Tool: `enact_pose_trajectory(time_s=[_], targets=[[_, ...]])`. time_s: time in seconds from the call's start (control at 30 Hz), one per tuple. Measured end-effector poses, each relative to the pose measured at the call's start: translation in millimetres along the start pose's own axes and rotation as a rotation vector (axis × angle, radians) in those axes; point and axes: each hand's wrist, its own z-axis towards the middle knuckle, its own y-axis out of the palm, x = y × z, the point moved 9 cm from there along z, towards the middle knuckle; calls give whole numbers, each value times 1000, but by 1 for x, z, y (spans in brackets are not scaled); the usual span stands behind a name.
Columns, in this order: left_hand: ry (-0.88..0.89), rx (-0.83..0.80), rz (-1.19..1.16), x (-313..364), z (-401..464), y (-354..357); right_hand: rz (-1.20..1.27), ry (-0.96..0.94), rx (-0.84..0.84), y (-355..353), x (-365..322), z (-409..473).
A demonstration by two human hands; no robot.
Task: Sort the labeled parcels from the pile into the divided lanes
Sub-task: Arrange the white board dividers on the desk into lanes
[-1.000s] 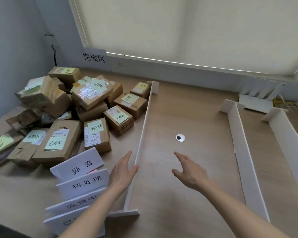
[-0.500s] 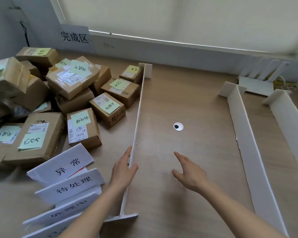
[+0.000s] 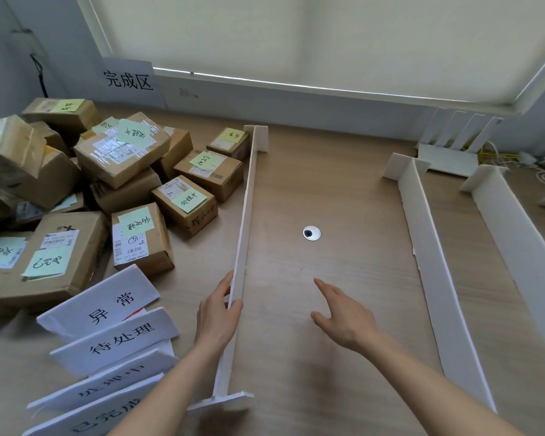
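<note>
- Our left hand grips the top edge of the left divider, fingers on its left face and thumb over the edge on the right.
- Our right hand hovers above the table in the wide lane, fingers spread and relaxed, forefinger stretched forward, holding nothing.
- The divider stands upright and runs from its foot near us to the far end of the table.
- The parcels lie heaped on the table to the left of that divider, cardboard boxes with green notes and printed labels on top; none is in a lane.
- The nearest box sits just behind the signs; another box lies beside it, close to the divider.
- Four white signs with black characters overlap one another at lower left, just beside our left wrist.
- A round grommet sits in the table between the left divider and the middle divider.
- A third divider stands further right, well apart from our hands.
- A sign leans on the back wall above the pile.
</note>
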Motion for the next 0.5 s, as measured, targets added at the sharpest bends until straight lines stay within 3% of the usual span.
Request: enact_pose_trajectory(time_s=[0.2,0.5], targets=[[29,61,20,21,-26,-5,3,15,42,-15,13,-35],[110,11,12,55,-85,-17,7,74,143,-49,20,-118]])
